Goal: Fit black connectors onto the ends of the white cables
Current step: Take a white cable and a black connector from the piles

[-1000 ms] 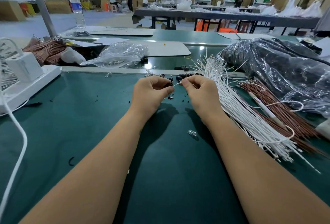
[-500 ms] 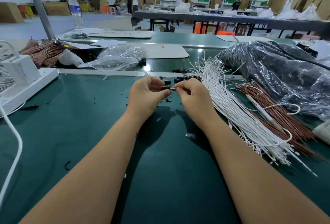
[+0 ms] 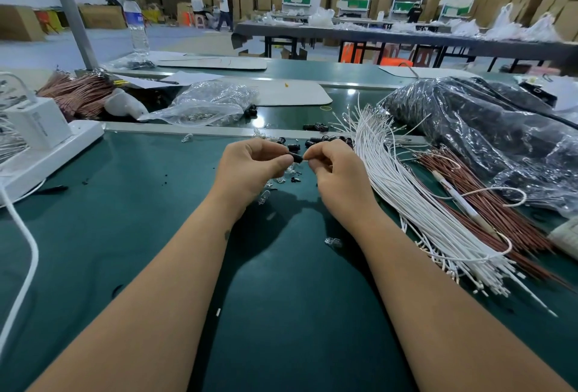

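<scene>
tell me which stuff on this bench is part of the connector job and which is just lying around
In the job: black connector pinched by left hand, right hand, white cables, loose black connectors.
Lying about: brown wires, water bottle, white power strip.

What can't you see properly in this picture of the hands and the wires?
- Head view: the white cable end is hidden inside the right hand.
- The small black plastic connector is half covered by the left hand; whether it is fully on cannot be told.
- The big dark plastic bag hides its contents behind glare.
- The white power strip is cut off by the left edge.
</scene>
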Motion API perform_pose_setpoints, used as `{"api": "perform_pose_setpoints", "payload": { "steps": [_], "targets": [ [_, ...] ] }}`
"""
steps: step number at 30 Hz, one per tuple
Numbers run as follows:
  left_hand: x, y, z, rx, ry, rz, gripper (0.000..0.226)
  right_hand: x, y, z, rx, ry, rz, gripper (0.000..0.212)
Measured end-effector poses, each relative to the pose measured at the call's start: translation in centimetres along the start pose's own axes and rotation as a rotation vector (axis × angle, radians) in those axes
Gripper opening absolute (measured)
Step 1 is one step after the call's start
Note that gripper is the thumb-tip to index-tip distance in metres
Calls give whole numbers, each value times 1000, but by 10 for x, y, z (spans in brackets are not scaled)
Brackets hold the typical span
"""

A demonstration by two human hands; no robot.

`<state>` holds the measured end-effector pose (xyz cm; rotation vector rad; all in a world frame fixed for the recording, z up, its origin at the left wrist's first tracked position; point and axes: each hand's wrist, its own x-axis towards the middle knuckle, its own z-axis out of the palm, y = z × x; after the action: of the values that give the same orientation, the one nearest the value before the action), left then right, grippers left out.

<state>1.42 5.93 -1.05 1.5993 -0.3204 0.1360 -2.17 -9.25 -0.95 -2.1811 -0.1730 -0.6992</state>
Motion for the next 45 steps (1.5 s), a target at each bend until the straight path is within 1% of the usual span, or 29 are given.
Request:
{"api": "perform_pose_setpoints", "payload": {
  "steps": [4,7,9,11,14,15,16,17,19,20,21,22,23,24,25,26,27,28,29,30,31,32,33,35,38,40,43,45],
  "targets": [
    [-1,2,3,-17,-20,-14,8,-1,-2,1,66,32,37,12],
    [-2,2,3,-42,-20,-22,6,0,-4,1,144,38,55,16],
    [-3,2,3,-43,-20,-10,5,0,-4,1,154,25,56,11],
    [-3,2,3,-37,-23,8,4,-1,-5,1,108,3,22,5],
    [-3,2,4,20,-30,39,7,-2,-6,4,-52,-53,-85,11],
    [-3,1,4,62,-1,61,10,-2,-6,4,-136,-49,-108,12],
    [-2,0,4,128,63,89,13,-1,-6,4,-239,-22,-114,13],
    [0,-1,3,214,162,111,16,-1,-5,3,-354,21,-105,14],
    [4,-1,-6,365,449,121,20,0,-2,-3,-558,110,-67,14],
    [5,0,-13,396,585,109,19,1,0,-6,-626,139,-48,12],
    [7,0,-20,406,673,89,16,1,2,-10,-676,153,-32,8],
    [9,-2,-28,437,708,70,12,1,3,-12,-707,159,-25,6],
    [10,-4,-33,515,708,61,10,1,4,-13,-716,157,-29,7],
    [10,-4,-35,624,696,79,16,2,4,-14,-699,144,-43,8],
    [9,-4,-33,721,672,152,24,2,3,-13,-656,124,-70,9],
    [8,-1,-27,771,617,280,28,1,0,-11,-600,102,-106,8],
    [6,2,-19,786,514,416,29,0,-3,-8,-539,84,-143,9],
    [3,5,-9,795,377,523,28,-1,-5,-5,-480,70,-177,10],
    [1,5,0,810,243,590,26,-2,-7,-1,-430,61,-202,12],
    [-1,4,7,829,144,628,24,-3,-8,0,-398,57,-216,13],
    [0,3,9,843,97,639,22,-3,-8,1,-390,60,-214,14],
    [1,1,9,862,102,627,21,-3,-7,1,-403,71,-199,14],
    [3,0,5,889,150,601,21,-2,-5,0,-421,86,-175,14],
    [4,-2,-5,951,298,519,20,-1,-2,-3,-433,111,-137,13],
    [6,-2,-18,1003,508,340,21,0,-1,-5,-451,130,-129,13],
    [7,-2,-26,980,599,221,24,1,0,-6,-444,146,-95,13],
    [9,-5,-37,978,623,95,24,3,2,-7,-329,107,-57,12],
    [8,-5,-36,988,573,120,26,2,3,-7,-245,46,-58,11]
  ]
}}
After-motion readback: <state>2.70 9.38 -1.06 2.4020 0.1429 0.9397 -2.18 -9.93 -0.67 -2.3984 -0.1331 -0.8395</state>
